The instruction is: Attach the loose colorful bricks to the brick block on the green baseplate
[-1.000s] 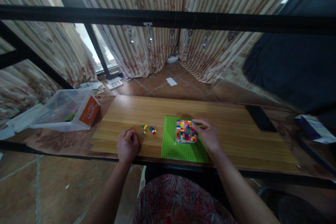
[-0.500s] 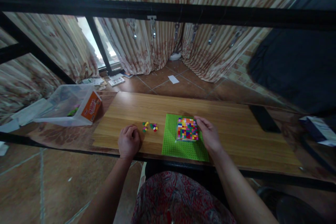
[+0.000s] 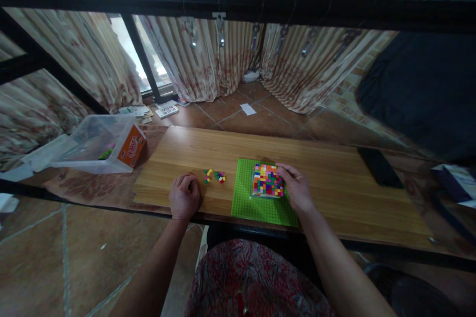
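Note:
My right hand has its fingers closed at the upper right edge of a block of small multicoloured building bricks. The block's top is a patchwork of many colours. It is on a green studded baseplate, towards the plate's upper right. My fingertips partly hide the block's corner. Curled into a loose fist, my left hand rests on the wooden board, and nothing shows in it. Just right of that fist lie two small clusters of loose bricks, one mostly yellow and green, the other mixed.
A clear plastic bin with an orange label stands left of the wooden board. A dark flat phone-like slab lies at the right. A black metal bar with hanging clips crosses above the far side, before striped curtains.
The view has shifted slightly. Both hands keep nearly the same places, the right at the block's edge and the left in its fist. The loose bricks look unmoved.

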Motion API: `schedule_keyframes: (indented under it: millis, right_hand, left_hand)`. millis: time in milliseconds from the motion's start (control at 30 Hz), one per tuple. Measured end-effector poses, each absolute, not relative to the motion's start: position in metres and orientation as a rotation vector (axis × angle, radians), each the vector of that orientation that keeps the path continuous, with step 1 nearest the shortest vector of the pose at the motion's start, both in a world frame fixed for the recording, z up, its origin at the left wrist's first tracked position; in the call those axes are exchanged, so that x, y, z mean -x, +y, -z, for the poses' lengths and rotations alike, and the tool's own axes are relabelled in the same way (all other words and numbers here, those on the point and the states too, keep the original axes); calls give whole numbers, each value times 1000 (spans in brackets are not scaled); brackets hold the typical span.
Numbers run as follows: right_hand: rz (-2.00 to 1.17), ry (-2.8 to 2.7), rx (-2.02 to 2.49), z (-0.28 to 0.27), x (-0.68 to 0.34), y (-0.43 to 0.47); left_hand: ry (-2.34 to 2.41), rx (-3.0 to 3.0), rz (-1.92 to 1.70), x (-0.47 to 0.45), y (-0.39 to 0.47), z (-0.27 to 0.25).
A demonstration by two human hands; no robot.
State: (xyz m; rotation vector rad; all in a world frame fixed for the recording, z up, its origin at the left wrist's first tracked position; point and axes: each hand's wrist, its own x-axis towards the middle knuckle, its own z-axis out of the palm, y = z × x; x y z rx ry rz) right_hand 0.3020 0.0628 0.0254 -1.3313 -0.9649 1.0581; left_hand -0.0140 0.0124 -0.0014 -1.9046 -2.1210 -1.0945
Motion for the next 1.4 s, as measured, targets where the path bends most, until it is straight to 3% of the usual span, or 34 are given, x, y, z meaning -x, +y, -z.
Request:
schedule_keyframes:
  millis: [500,733,933,1100,1400]
  right_hand:
    - [-1050,-928,1297,-25,-305,62]
    - [-860,-800,1258,-64,-307,53]
    - [-904,-1210,1266,-92,-257,23]
    - [-891,-1706,1205,-67,-204,5]
    - [-644,-2078,1259,-28,-168,29]
  left_hand:
    - [-2146,1914,1078,14,13,2]
    - [-2147,1928,1081,13,13,3]
    - [-2153,1919,1102,11,12,1]
    - [-2165,1927,1101,11,11,0]
    - [-2187,1906,1139,9,11,1]
